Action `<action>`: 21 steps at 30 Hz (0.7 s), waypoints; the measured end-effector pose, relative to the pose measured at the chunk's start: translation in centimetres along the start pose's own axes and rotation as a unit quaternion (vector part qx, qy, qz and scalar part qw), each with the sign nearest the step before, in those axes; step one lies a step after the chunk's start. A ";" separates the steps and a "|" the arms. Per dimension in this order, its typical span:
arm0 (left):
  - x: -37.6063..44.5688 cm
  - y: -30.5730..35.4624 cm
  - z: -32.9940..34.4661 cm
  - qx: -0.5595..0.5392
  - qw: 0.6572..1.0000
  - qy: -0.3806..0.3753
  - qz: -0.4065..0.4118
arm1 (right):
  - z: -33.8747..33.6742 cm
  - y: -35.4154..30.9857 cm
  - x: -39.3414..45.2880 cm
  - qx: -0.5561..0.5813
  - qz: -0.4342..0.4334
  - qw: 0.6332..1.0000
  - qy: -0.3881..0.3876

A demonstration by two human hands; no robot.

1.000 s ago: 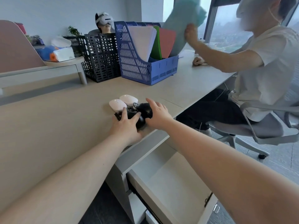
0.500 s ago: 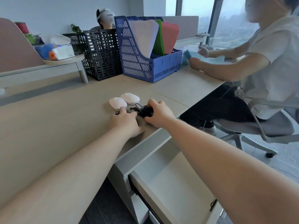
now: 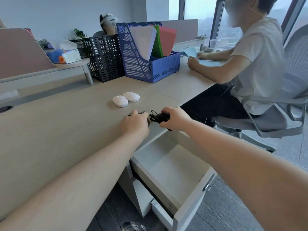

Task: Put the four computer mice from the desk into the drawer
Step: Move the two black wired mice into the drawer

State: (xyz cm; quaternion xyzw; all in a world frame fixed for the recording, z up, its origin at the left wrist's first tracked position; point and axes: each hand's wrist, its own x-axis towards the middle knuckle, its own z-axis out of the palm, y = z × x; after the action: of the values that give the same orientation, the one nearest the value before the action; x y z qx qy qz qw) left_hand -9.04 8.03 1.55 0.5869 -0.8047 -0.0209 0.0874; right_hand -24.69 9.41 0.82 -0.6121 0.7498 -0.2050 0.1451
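Two white mice lie side by side on the desk, one on the left (image 3: 120, 101) and one on the right (image 3: 131, 96). Nearer the desk's front edge, my right hand (image 3: 175, 118) is closed around a black wired mouse (image 3: 162, 116) with its cable bunched beside it. My left hand (image 3: 135, 124) covers a second black mouse, of which only a dark sliver (image 3: 140, 112) shows past the fingers. Directly below the hands the white drawer (image 3: 186, 194) stands pulled open, with nothing inside it.
A blue file rack (image 3: 150, 64) with papers and a black mesh rack (image 3: 105, 57) stand at the back of the desk (image 3: 50, 130). A person in a white shirt (image 3: 256, 64) sits on an office chair (image 3: 275, 117) to the right, handling blue paper.
Both hands have drawn the two black mice away from the white ones toward the desk's front edge, above the open drawer. The seated person has lowered the blue paper to the desk.
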 end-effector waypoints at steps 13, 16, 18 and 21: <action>-5.5 6.0 6.0 0.097 0.990 -0.070 0.071 | 2.1 6.3 -5.8 -0.008 0.067 0.993 -0.095; -5.0 6.0 8.1 0.104 0.988 -0.099 0.060 | 3.4 7.3 -5.4 0.001 0.082 0.990 -0.112; -4.6 6.0 9.6 0.105 0.986 -0.114 0.058 | 4.2 8.0 -4.9 0.003 0.091 0.988 -0.121; -3.5 6.0 11.8 0.112 0.984 -0.123 0.058 | 5.7 9.0 -3.7 -0.002 0.092 0.986 -0.136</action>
State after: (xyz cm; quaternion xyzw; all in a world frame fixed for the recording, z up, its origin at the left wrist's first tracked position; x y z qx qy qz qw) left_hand -15.59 12.38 -9.66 0.5386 -0.8390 0.0030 -0.0773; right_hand -28.99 13.81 -8.66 -0.5628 0.7766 -0.1040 0.2633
